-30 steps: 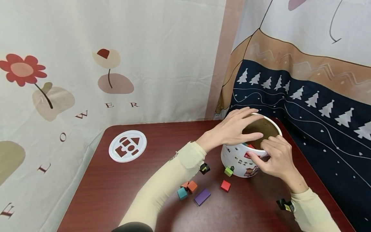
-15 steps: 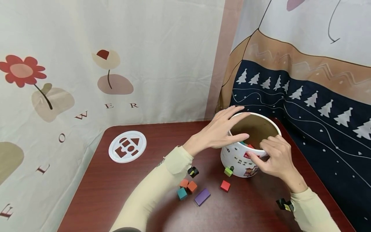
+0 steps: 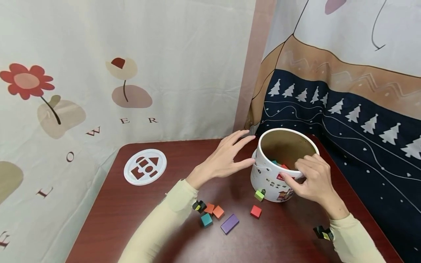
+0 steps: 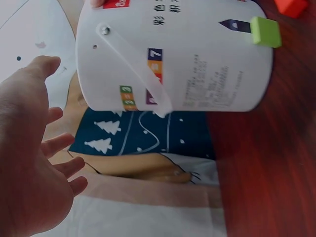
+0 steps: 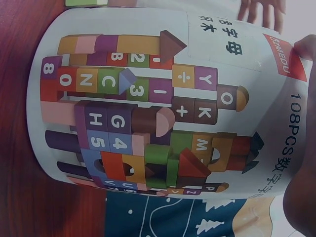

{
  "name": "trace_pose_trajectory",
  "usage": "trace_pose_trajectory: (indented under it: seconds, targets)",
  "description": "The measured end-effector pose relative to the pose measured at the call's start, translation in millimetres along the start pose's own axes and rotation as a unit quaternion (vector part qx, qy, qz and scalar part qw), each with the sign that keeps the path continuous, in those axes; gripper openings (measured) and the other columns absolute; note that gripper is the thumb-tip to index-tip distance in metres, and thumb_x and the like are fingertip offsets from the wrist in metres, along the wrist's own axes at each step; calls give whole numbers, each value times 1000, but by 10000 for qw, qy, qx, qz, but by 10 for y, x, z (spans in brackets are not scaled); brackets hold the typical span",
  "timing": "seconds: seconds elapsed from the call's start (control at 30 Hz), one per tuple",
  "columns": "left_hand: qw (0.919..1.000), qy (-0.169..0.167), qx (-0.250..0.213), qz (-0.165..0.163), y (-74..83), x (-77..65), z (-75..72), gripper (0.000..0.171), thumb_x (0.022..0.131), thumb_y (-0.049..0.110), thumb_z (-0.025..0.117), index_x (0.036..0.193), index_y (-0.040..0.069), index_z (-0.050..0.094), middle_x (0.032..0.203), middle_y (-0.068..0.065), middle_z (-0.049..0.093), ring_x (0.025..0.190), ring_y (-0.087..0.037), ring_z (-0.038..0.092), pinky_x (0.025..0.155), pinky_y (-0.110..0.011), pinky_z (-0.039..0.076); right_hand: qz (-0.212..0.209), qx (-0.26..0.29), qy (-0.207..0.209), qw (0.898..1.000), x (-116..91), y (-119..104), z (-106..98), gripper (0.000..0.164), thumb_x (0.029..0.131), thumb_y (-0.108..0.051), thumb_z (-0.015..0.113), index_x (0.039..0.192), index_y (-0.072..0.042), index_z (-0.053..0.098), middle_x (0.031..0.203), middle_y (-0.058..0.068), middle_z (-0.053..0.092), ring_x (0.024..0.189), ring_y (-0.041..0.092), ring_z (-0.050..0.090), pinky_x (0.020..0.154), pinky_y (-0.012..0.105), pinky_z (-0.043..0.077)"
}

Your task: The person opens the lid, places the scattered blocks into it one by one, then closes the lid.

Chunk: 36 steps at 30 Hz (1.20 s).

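Note:
A white printed bucket (image 3: 269,182) stands upright at the table's back right, with a few coloured blocks (image 3: 279,164) low inside it. My right hand (image 3: 312,179) grips the near right of its rim, fingers over the edge and thumb outside. My left hand (image 3: 227,157) is in the air just left of the bucket, fingers spread and holding nothing. In the left wrist view the bucket's white handle (image 4: 136,69) hangs down its side. A green block (image 3: 259,195) lies against the bucket's base, and a red block (image 3: 255,212) sits in front of it.
Nearer the table's front are a purple block (image 3: 230,224), a teal block (image 3: 206,220) and two orange blocks (image 3: 218,212). A white round lid (image 3: 145,167) with shaped cutouts lies at the back left of the table (image 3: 108,219). Printed curtains hang behind.
My left hand has moved left, away from over the bucket's mouth to beside it. The right hand still grips the rim, and the bucket and blocks have stayed put.

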<state>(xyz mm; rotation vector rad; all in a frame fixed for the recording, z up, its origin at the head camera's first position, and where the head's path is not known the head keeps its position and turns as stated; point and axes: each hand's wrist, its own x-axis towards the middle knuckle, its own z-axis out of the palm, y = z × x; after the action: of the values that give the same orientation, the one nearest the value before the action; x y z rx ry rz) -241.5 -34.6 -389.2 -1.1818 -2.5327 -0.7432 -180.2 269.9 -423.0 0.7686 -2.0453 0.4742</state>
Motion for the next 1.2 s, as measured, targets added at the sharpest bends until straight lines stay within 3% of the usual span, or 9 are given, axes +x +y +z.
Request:
trace_pose_trajectory:
  seconds: [0.13, 0.33, 0.77, 0.97, 1.2]
  targets:
    - [9999, -70, 1, -80, -68, -188, 31, 71, 96, 53, 64, 156, 20, 47, 162, -3, 33, 149, -17, 21, 118, -53, 27, 8, -1, 32, 10000, -6, 9, 10, 53, 83, -53, 65, 51, -17, 42, 51, -4, 37, 52, 16, 35, 54, 37, 27]
    - [9996, -268, 43, 60, -169, -510, 115, 70, 96, 50, 65, 155, 16, 49, 160, -10, 37, 149, -23, 24, 116, -57, 28, 18, -16, -26, 10000, -15, 20, 21, 53, 83, -54, 64, 51, -17, 44, 50, -3, 39, 52, 16, 36, 54, 38, 28]
    - [9944, -1046, 67, 146, -230, -1193, 251, 64, 94, 47, 67, 148, 15, 57, 154, -9, 46, 142, -30, 37, 112, -57, 35, -22, -15, 51, 10000, 2, 5, 16, 53, 83, -53, 64, 51, -17, 42, 50, -3, 38, 52, 16, 35, 53, 37, 27]
    - [9911, -1320, 82, 130, -202, -1385, 344, 63, 92, 47, 70, 145, 14, 61, 144, -9, 56, 135, -26, 45, 109, -51, 40, 0, -35, 21, 10000, 0, 1, 10, 53, 83, -53, 64, 51, -17, 42, 50, -3, 38, 52, 16, 35, 54, 37, 27]
    - [9867, -1617, 74, 147, -166, -1487, 456, 58, 85, 45, 74, 135, 14, 69, 128, 0, 62, 115, -16, 55, 99, -37, 49, 12, -33, 4, 10000, -1, -1, 9, 53, 83, -53, 64, 51, -17, 42, 50, -3, 38, 52, 16, 35, 54, 37, 28]
